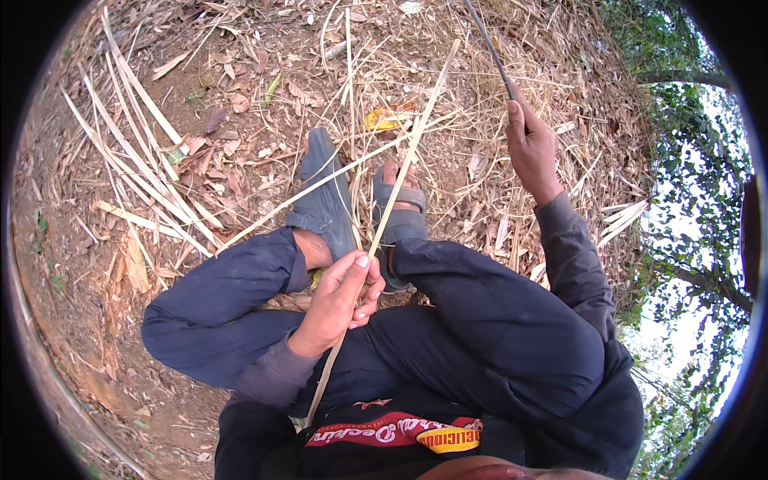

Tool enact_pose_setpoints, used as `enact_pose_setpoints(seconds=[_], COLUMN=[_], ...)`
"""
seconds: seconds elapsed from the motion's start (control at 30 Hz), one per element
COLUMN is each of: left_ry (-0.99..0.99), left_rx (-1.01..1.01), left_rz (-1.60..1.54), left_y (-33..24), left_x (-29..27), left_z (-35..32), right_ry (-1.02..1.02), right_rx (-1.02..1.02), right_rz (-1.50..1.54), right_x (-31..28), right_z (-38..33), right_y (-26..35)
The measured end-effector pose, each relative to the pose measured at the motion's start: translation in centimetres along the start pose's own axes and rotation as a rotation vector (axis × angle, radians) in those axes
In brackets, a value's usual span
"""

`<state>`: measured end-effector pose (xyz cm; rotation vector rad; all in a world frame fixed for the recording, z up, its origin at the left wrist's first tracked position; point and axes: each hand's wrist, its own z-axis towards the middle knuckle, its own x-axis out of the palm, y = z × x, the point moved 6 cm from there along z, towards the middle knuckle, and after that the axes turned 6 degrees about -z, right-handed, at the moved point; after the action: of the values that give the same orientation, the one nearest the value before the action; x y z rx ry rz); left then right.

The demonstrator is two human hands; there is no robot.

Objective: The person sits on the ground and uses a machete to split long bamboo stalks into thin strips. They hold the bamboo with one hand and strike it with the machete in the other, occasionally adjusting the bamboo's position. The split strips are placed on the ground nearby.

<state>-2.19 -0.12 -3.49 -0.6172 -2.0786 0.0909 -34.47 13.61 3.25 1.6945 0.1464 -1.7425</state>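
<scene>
My left hand (340, 304) is closed on a long, flat, pale bamboo strip (412, 148), its thumb pressed along it. The strip runs from near my chest, out past my feet and up to the right. My right hand (532, 148) is raised at the right, wrapped round a long, thin dark blade (486, 36). This blade points up and away, and its far end leaves the view; its handle is mostly hidden in the fist. Blade and held strip are apart. Another pale strip (308, 190) slants across my left shoe, passing near the held one.
A bundle of pale split strips (144, 172) lies on the ground at the left. More short strips (624, 220) lie at the right. My sandalled feet (324, 192) and bent knees (512, 328) frame the work. Dry leaves, shavings and a yellow leaf (384, 118) cover the ground; trees (688, 160) stand at right.
</scene>
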Motion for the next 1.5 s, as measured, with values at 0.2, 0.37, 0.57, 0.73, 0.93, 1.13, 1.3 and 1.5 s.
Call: enact_pose_setpoints(seconds=[0.2, 0.37, 0.57, 0.73, 0.93, 1.13, 1.3, 1.5], left_ry=[0.018, -0.057, -0.116, -0.209, -0.252, -0.292, -0.257, -0.152], left_rx=[0.065, 0.105, -0.056, 0.062, 0.133, 0.328, 0.479, 0.771], left_rz=[0.090, 0.162, 0.039, 0.090, 0.207, 0.325, 0.424, 0.492], left_y=[-5.3, -4.3, 0.7, -1.2, 0.8, -0.5, -3.0, -7.2], left_x=[2.7, 2.9, 1.5, 2.3, 3.1, 4.1, 6.7, 11.2], left_z=[2.1, -0.9, -6.7, -7.8, -11.8, -13.1, -13.0, -17.1], right_ry=[0.173, 0.019, -0.147, -0.043, -0.261, -0.182, -0.121, -0.161], right_rx=[-0.690, -0.889, -0.445, -1.017, -0.487, -0.670, -1.266, -1.325], right_rz=[-0.270, -0.287, 0.163, -0.086, 0.224, 0.090, -0.177, -0.201], right_x=[2.7, 2.7, 3.5, 2.0, 1.4, -1.0, -5.4, -11.8], right_z=[-7.6, -7.3, -3.4, -9.3, -2.5, -7.1, -11.2, -11.1], right_y=[14.2, 15.6, 10.8, 16.9, 12.3, 14.9, 20.6, 25.9])
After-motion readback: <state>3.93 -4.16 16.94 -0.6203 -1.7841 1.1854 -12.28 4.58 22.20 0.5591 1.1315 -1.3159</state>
